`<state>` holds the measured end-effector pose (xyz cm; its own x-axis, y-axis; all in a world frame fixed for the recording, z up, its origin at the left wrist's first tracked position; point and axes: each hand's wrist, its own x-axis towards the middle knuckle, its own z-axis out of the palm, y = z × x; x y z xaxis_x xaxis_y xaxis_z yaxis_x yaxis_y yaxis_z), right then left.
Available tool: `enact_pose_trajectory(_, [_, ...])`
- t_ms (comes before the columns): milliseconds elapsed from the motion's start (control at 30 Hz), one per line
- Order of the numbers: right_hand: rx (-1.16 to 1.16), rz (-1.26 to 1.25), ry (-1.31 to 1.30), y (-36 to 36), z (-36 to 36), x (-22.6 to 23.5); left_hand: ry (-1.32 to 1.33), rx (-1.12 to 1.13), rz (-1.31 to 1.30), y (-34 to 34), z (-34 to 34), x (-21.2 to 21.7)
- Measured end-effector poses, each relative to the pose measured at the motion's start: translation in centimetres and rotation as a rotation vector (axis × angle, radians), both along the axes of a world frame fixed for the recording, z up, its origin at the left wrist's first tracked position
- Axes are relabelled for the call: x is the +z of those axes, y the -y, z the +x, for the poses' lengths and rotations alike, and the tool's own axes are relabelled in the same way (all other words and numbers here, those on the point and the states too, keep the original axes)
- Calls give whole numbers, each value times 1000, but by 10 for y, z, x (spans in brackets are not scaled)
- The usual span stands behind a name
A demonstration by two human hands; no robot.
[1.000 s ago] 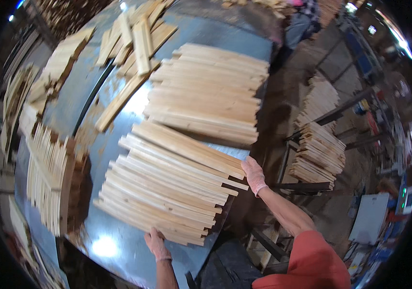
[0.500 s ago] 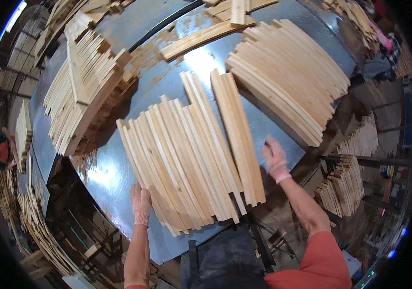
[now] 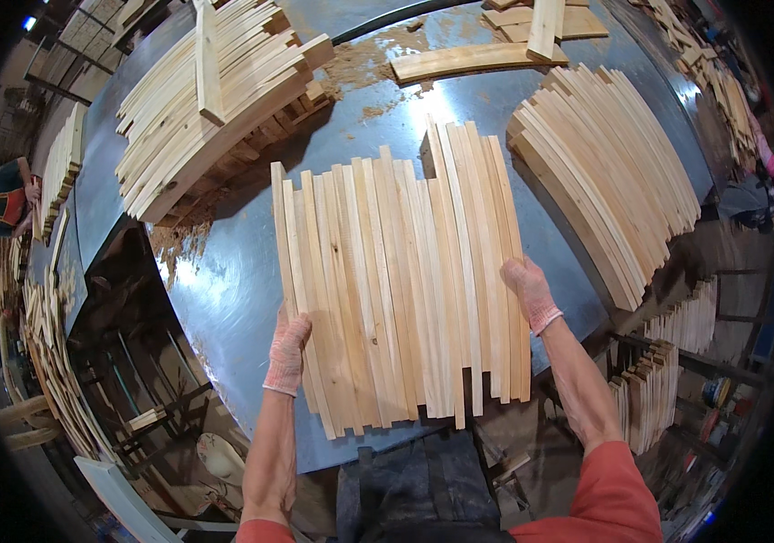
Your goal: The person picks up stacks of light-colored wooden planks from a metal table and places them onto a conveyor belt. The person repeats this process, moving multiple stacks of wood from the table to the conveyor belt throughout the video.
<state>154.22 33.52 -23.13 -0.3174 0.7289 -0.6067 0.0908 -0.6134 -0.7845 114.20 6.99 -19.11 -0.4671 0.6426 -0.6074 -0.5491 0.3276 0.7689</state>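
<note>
A row of narrow wooden strips lies side by side on the metal table in front of me, their ends uneven. Some strips jut past the table's near edge. My left hand, in a pale pink glove, grips the row's left side, thumb on top. My right hand, gloved alike, presses on the right side with its fingers over the outer strip. The row is squeezed between both hands; fingertips beneath or behind the edges are hidden.
A tall stack of strips stands at the far left, another stack at the right. Loose boards and sawdust lie on the metal table toward the back. A co-worker is at the far left.
My right hand has come in against the row's right side, and the gap between the right-hand strips and the others has closed. My left hand now grips the left edge. The view has shifted.
</note>
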Motion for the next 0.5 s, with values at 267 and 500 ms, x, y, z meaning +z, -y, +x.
enact_pose_trajectory(267, [57,-103,-57,21,21,27,302,-113,-68,33,6,-10])
enact_pose_trajectory(500, [191,-160,90,46,44,47,399,-45,-23,88,46,6])
